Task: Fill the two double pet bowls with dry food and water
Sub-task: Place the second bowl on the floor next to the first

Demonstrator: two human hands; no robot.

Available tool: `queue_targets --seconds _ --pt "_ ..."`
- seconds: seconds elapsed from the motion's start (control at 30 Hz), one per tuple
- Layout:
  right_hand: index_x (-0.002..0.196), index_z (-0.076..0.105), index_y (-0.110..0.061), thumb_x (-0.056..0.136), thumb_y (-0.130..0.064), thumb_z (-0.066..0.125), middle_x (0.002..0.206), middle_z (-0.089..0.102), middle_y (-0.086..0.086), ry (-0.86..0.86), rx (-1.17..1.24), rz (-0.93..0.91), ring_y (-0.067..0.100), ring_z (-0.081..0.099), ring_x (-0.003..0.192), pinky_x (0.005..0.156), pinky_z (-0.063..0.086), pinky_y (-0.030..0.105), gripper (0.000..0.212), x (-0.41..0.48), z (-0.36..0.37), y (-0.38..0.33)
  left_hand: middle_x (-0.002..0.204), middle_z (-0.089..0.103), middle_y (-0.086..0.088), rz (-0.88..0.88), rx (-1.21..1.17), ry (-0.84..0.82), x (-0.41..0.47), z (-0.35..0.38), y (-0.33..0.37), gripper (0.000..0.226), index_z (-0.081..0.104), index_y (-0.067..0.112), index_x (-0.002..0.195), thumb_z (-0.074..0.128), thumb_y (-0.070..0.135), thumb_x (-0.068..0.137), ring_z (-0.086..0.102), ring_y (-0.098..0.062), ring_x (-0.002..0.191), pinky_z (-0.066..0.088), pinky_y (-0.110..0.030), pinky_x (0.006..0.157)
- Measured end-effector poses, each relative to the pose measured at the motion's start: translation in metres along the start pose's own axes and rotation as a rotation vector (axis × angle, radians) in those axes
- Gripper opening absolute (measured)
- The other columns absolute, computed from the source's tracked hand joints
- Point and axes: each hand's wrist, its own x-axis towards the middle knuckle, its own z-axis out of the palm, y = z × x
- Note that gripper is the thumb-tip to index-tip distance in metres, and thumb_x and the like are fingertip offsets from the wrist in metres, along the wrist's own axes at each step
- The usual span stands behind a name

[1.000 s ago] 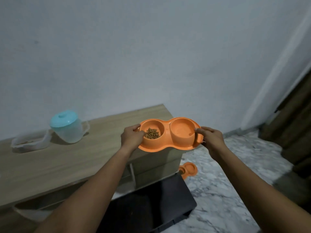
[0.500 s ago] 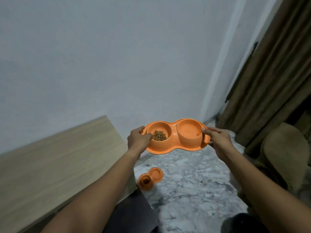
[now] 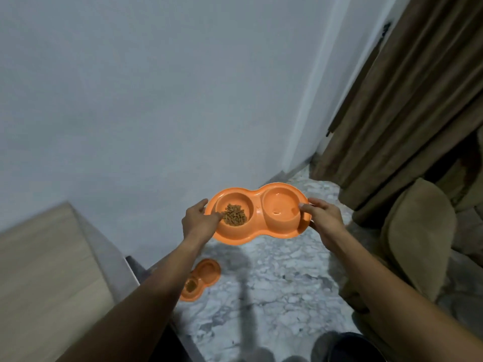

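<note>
The left hand point(image 3: 199, 223) pinches the left end of an orange double bowl point(image 3: 257, 214), thumb on the rim; its other fingers are tucked under the bowl and cannot be seen. The right hand point(image 3: 322, 220) pinches the right end the same way. The bowl is held up in the air between the hands, long way running from left to right, open side up and about level. The cup by the left hand has dry food point(image 3: 234, 218). The cup by the right hand looks wet, but the water is hard to see. Below the left arm, a second orange bowl point(image 3: 200, 279) sits on the marble floor point(image 3: 274, 296), partly hidden by the arm.
</note>
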Motion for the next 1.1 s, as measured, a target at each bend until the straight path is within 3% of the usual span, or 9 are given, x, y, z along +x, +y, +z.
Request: queue_targets --seconds 0.1,0.13,0.2,0.27,0.4,0.57,0.73,0.93,1.1 --pt "0.137 0.059 -0.004 0.083 -0.01 0.079 0.13 0.062 0.007 -0.046 -0.026 0.03 0.029 0.061 0.118 0.099 0.054 0.049 0.058 0.049 0.004 0.01 0.136 0.059 -0.006 -0.048 -0.002 0.041 0.028 0.028 -0.007 0.064 0.054 0.018 0.139 0.077 0.02 0.079 0.055 -0.026 0.124 0.044 -0.038 0.103" --pt "0.137 0.059 -0.004 0.084 -0.009 0.079 0.13 0.062 0.008 -0.065 -0.04 0.044 0.03 0.061 0.119 0.101 0.053 0.05 0.057 0.065 0.006 0.014 0.127 0.064 -0.004 -0.06 -0.001 0.061 0.036 0.036 -0.011 0.054 0.062 0.019 0.131 0.077 0.02 0.079 0.058 -0.025 0.119 0.045 -0.035 0.099" --pt "0.125 0.065 -0.006 0.086 -0.007 0.077 0.122 0.067 0.008 -0.133 -0.076 0.085 0.029 0.063 0.114 0.102 0.052 0.052 0.041 0.106 0.013 0.031 0.09 0.071 0.004 -0.092 0.005 0.109 0.057 0.059 -0.028 0.018 0.071 0.024 0.091 0.074 0.021 0.074 0.062 -0.021 0.095 0.046 -0.03 0.079" --pt "0.107 0.069 -0.014 0.086 -0.004 0.075 0.111 0.069 0.007 -0.205 -0.104 0.123 0.028 0.067 0.107 0.101 0.053 0.051 0.024 0.138 0.02 0.049 0.074 0.067 0.008 -0.115 -0.015 0.167 0.075 0.081 -0.049 0.015 0.068 0.02 0.079 0.068 0.026 0.065 0.062 -0.014 0.082 0.044 -0.026 0.069" --pt "0.128 0.067 -0.009 0.078 -0.012 0.083 0.125 0.069 0.014 -0.327 -0.204 0.198 0.036 0.068 0.115 0.1 0.055 0.056 0.053 0.225 0.038 0.101 0.104 0.073 0.006 -0.262 -0.019 0.269 0.122 0.128 -0.103 0.044 0.07 0.024 0.119 0.072 0.019 0.075 0.065 -0.01 0.096 0.046 -0.023 0.081" --pt "0.125 0.069 -0.009 0.084 -0.003 0.078 0.128 0.067 0.019 -0.409 -0.299 0.275 0.034 0.069 0.114 0.094 0.059 0.047 0.043 0.328 0.077 0.186 0.089 0.072 -0.001 -0.335 0.01 0.328 0.193 0.19 -0.201 0.03 0.07 0.019 0.109 0.067 0.023 0.08 0.067 -0.016 0.082 0.054 -0.037 0.073" --pt "0.114 0.074 -0.015 0.086 -0.004 0.075 0.123 0.07 0.014 -0.434 -0.415 0.267 0.031 0.07 0.11 0.095 0.059 0.045 0.03 0.425 0.124 0.308 0.12 0.066 0.0 -0.412 -0.01 0.349 0.278 0.254 -0.328 0.051 0.059 0.019 0.132 0.071 0.021 0.083 0.062 -0.018 0.11 0.051 -0.038 0.093" --pt "0.095 0.071 -0.028 0.091 -0.005 0.072 0.109 0.068 -0.001 -0.482 -0.476 0.2 0.024 0.067 0.102 0.091 0.056 0.041 0.023 0.523 0.172 0.46 0.123 0.067 -0.01 -0.505 -0.024 0.406 0.378 0.317 -0.47 0.049 0.063 0.013 0.13 0.074 0.016 0.082 0.061 -0.026 0.116 0.05 -0.038 0.096" --pt "0.111 0.07 -0.013 0.093 -0.009 0.071 0.111 0.069 0.003 -0.483 -0.537 0.164 0.018 0.067 0.092 0.079 0.054 0.029 0.019 0.581 0.197 0.562 0.13 0.063 -0.012 -0.549 0.04 0.393 0.439 0.355 -0.554 0.048 0.059 0.013 0.136 0.066 0.015 0.088 0.058 -0.031 0.12 0.049 -0.042 0.099"
